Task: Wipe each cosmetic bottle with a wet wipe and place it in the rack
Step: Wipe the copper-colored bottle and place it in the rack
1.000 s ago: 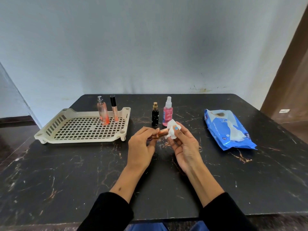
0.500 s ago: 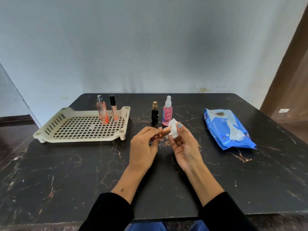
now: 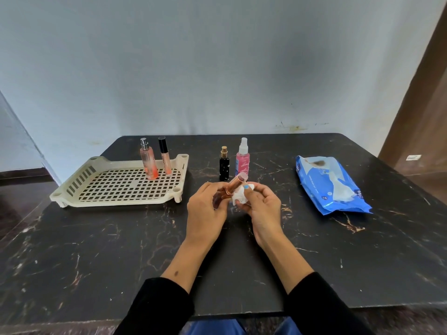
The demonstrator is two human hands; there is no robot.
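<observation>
My left hand [image 3: 205, 209] grips a small copper-capped bottle [image 3: 234, 184], tilted with its cap pointing up and away. My right hand [image 3: 262, 206] pinches a crumpled white wet wipe [image 3: 239, 197] against the bottle's side. A cream perforated rack [image 3: 96, 189] lies on the left and holds an orange perfume bottle [image 3: 148, 160] and a slim black-capped tube [image 3: 165, 157], both upright at its back right. On the table beyond my hands stand a black bottle with a gold cap [image 3: 224, 164] and a pink spray bottle [image 3: 242, 157].
A blue wet-wipe pack [image 3: 331, 187] lies on the right of the black marble table [image 3: 96, 250], with a wipe sticking out of its opening. A grey wall stands behind the table and a brown door at the far right.
The bottle's cap end has tilted up and now shows above the wipe. The wipe has slid down along the bottle's side towards my left hand.
</observation>
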